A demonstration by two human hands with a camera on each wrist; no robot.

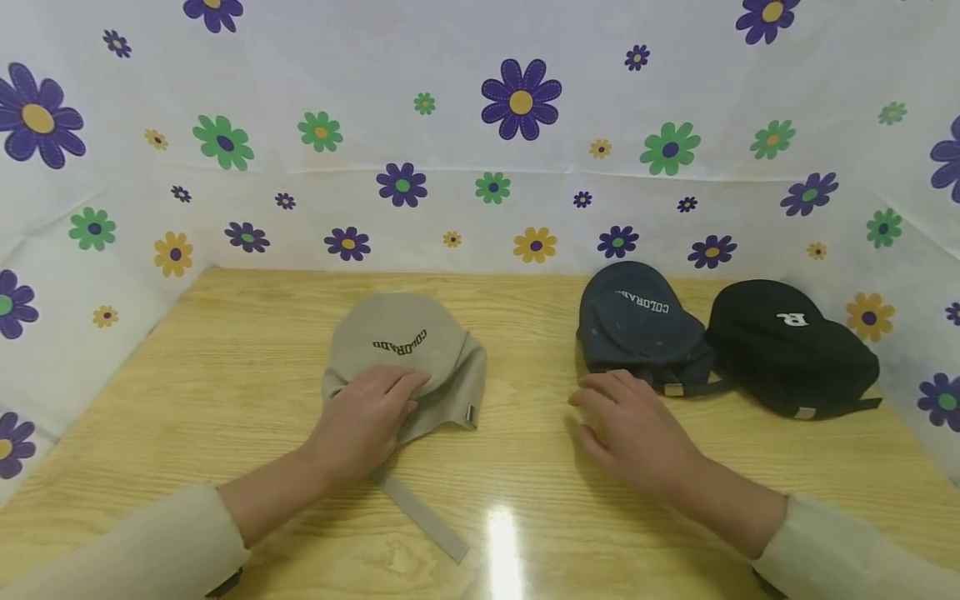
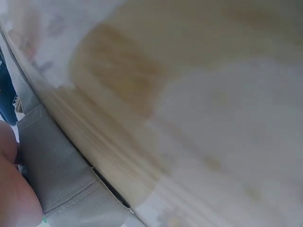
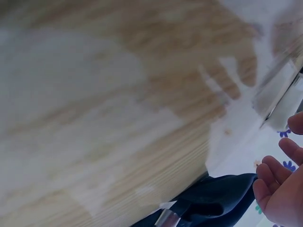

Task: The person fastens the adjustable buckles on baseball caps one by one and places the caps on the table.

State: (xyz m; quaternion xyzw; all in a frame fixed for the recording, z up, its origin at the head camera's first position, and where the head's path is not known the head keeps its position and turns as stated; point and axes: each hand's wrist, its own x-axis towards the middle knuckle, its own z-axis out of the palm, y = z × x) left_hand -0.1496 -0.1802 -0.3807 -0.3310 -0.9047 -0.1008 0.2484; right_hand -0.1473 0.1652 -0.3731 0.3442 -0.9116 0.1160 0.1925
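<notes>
A beige cap (image 1: 401,321) with dark COLORADO lettering lies left of the middle of the table. My left hand (image 1: 363,421) grips its near side, the fingers over the fabric. From under that hand the cap's loose strap (image 1: 423,517) runs toward the near right. In the left wrist view the beige fabric (image 2: 61,161) fills the lower left beside part of the hand. My right hand (image 1: 637,429) holds nothing, its fingers loosely bent. It hovers just in front of a navy cap (image 1: 637,317) with white COLORADO lettering, which also shows in the right wrist view.
A black cap (image 1: 787,350) with a white letter R touches the navy cap's right side. All of them lie on a light wooden table (image 1: 247,333). A white cloth (image 1: 450,50) with printed flowers stands along the back and sides.
</notes>
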